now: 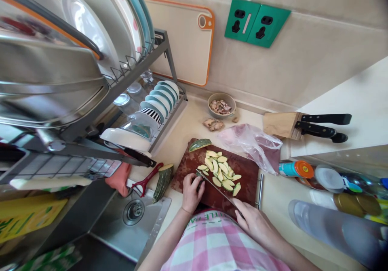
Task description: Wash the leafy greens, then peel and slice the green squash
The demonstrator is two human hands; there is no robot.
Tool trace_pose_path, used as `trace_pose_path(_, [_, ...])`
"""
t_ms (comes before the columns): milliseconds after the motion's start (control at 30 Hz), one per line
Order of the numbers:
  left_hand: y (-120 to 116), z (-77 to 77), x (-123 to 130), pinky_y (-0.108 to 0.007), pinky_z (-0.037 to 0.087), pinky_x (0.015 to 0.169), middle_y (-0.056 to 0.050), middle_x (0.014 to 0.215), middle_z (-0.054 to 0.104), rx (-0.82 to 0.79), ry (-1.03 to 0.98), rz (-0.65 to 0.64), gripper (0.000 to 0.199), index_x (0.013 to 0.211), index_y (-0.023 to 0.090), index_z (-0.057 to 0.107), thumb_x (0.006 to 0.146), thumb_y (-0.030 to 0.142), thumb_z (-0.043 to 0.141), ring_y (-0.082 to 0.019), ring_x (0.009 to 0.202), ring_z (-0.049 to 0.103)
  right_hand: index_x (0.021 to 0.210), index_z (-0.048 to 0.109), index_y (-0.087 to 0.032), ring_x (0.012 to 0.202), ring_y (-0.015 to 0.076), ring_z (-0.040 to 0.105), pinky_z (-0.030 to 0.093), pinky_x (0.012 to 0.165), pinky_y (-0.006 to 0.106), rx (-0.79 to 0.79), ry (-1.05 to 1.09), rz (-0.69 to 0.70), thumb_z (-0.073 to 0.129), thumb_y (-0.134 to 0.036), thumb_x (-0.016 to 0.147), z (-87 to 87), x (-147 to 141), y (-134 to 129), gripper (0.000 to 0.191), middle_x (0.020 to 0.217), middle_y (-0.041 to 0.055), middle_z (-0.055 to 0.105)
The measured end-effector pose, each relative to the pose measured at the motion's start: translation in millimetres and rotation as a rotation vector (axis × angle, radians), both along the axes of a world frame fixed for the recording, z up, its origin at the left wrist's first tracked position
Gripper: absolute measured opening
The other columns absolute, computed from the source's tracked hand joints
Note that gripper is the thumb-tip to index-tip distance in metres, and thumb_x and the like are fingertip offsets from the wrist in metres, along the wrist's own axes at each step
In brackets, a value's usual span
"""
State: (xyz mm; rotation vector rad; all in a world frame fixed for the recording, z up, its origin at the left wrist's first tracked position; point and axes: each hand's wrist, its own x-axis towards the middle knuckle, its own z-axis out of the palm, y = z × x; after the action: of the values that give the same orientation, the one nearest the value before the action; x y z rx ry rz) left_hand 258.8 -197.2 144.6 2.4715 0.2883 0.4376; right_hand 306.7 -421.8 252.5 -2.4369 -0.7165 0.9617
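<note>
On the dark red-brown cutting board (184, 172), my left hand (192, 192) has its fingers curled over a piece of zucchini (200, 179), mostly hidden beneath them. My right hand (251, 218) grips a kitchen knife (218, 191), whose blade slants across the board with its tip beside my left fingers. Past the blade lies a loose pile of zucchini slices (221, 170), pale with green skin edges. A longer zucchini piece (199, 144) rests at the board's far left corner. Left of the board, near the sink, lies a larger zucchini half (163, 182).
A red peeler (145, 182) lies by the sink (115, 226). Behind the board are a bowl of meat pieces (220, 105), ginger (213, 124) and a plastic bag (253, 141). A knife block (280, 124) and bottles stand right; a dish rack (169, 57) stands left.
</note>
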Motion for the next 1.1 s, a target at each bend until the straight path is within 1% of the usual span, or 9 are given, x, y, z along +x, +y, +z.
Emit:
trace_pose_path(133, [1.1,-2.4,-1.4,-0.036,0.046,0.079,-0.007,0.093,0.052,-0.021,0.003,-0.003,0.015,0.092,0.02,0.062,0.082,0.025,0.052,-0.02,0.089,0.05,0.109,0.053,-0.023,0.074,0.0166,0.062,0.04,0.063,0.023,-0.12,0.033,0.029,0.032,-0.022,0.086,-12.1,0.1,11.8,0.031,0.081,0.0036,0.065])
trace_pose_path(267, [2.4,-2.7,-2.1,-0.034,0.045,0.08,-0.008,0.095,0.053,-0.079,-0.017,0.008,0.018,0.091,0.019,0.062,0.085,0.021,0.045,-0.019,0.091,0.051,0.11,0.052,-0.022,0.079,0.0167,0.062,0.04,0.064,0.023,-0.16,0.071,0.012,0.032,-0.021,0.086,-25.0,-1.0,19.9,0.031,0.087,0.0043,0.066])
trace_pose_path(433, [1.7,-0.8,-1.3,-0.033,0.046,0.077,-0.007,0.09,0.052,-0.116,-0.012,0.031,0.015,0.088,0.018,0.061,0.085,0.021,0.046,-0.018,0.087,0.051,0.116,0.049,-0.022,0.082,0.0172,0.062,0.043,0.07,0.025,-0.025,0.052,-0.009,0.029,-0.026,0.087,-10.5,-2.7,5.9,0.035,0.093,0.0055,0.065])
trace_pose_path(533, [1.0,-0.5,-0.4,-0.033,0.046,0.075,-0.007,0.089,0.052,-0.108,-0.012,0.038,0.015,0.09,0.019,0.061,0.085,0.021,0.047,-0.019,0.086,0.051,0.114,0.051,-0.024,0.077,0.0161,0.061,0.043,0.068,0.025,-0.017,0.027,0.019,0.029,-0.026,0.088,-1.6,-2.3,0.7,0.034,0.088,0.0045,0.065])
trace_pose_path(700, [1.0,-2.8,-0.7,-0.034,0.046,0.076,-0.007,0.09,0.052,-0.088,-0.016,0.038,0.015,0.089,0.019,0.061,0.085,0.021,0.047,-0.019,0.087,0.05,0.109,0.052,-0.023,0.076,0.0165,0.062,0.04,0.065,0.023,-0.152,0.039,0.036,0.032,-0.022,0.086,-16.6,0.2,14.5,0.031,0.084,0.0038,0.066])
trace_pose_path(767, [1.2,-3.3,-1.3,-0.033,0.046,0.077,-0.007,0.091,0.052,-0.094,-0.025,0.041,0.015,0.089,0.019,0.061,0.085,0.02,0.047,-0.019,0.087,0.05,0.109,0.052,-0.022,0.078,0.0169,0.063,0.04,0.065,0.023,-0.149,0.054,0.028,0.032,-0.022,0.085,-21.6,0.8,18.0,0.031,0.085,0.0043,0.066])
trace_pose_path(933, [1.0,-2.4,-1.7,-0.032,0.046,0.074,-0.006,0.088,0.051,-0.086,-0.034,0.045,0.013,0.087,0.019,0.06,0.084,0.02,0.047,-0.018,0.084,0.05,0.114,0.05,-0.023,0.081,0.0168,0.062,0.042,0.068,0.024,-0.038,0.022,0.033,0.029,-0.026,0.087,-8.3,-1.1,7.4,0.034,0.09,0.0049,0.065])
trace_pose_path(1000, [0.6,-2.3,-1.6,-0.032,0.045,0.074,-0.006,0.087,0.051,-0.074,-0.036,0.044,0.014,0.088,0.019,0.06,0.084,0.02,0.047,-0.018,0.083,0.049,0.112,0.05,-0.023,0.079,0.0167,0.062,0.042,0.067,0.024,-0.057,0.008,0.062,0.028,-0.025,0.088,-3.3,-1.8,5.3,0.034,0.088,0.0048,0.065])
trace_pose_path(1100, [0.2,-2.8,-1.5,-0.032,0.044,0.074,-0.006,0.087,0.051,-0.059,-0.039,0.042,0.014,0.088,0.019,0.061,0.084,0.02,0.048,-0.018,0.084,0.049,0.11,0.051,-0.022,0.076,0.0175,0.062,0.041,0.064,0.025,-0.161,0.015,0.083,0.029,-0.022,0.087,-7.7,-1.1,12.4,0.032,0.084,0.0052,0.064])
